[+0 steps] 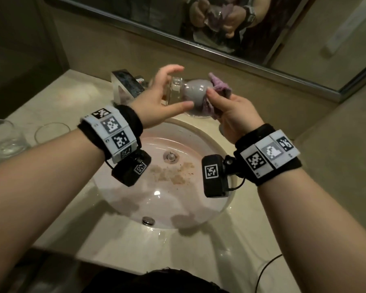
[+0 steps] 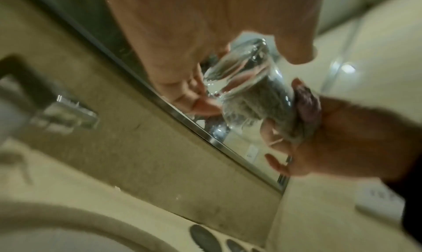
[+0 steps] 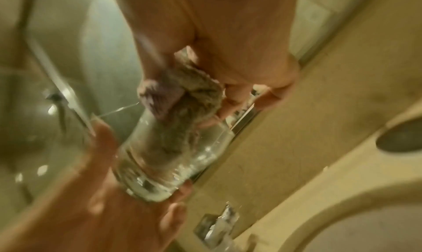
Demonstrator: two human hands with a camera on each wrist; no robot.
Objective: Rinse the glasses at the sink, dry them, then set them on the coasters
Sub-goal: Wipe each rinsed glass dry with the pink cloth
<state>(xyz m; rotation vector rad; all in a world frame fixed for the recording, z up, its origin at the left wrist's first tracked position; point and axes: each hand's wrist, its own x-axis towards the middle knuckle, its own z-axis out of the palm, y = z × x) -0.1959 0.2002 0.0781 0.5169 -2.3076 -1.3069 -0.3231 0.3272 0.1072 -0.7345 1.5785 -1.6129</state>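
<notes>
A clear glass (image 1: 178, 89) lies on its side above the sink's far rim. My left hand (image 1: 173, 87) grips its thick base between thumb and curled fingers. A purple cloth (image 1: 220, 85) is stuffed into the glass's mouth and fills the inside. My right hand (image 1: 220, 102) grips the bunched cloth at the rim. The wrist views show the glass (image 2: 246, 86) (image 3: 164, 156) with cloth (image 3: 173, 100) packed into it. Two more glasses (image 1: 4, 136) (image 1: 51, 132) stand on the counter at the left. Dark round coasters (image 2: 203, 238) (image 3: 402, 138) lie on the counter by the basin.
The round sink (image 1: 199, 132) lies below my hands, with brown residue near its drain. A chrome faucet (image 1: 127, 83) stands behind my left hand. A mirror (image 1: 199, 28) runs along the back wall. A black cable (image 1: 268, 265) lies on the counter at the front right.
</notes>
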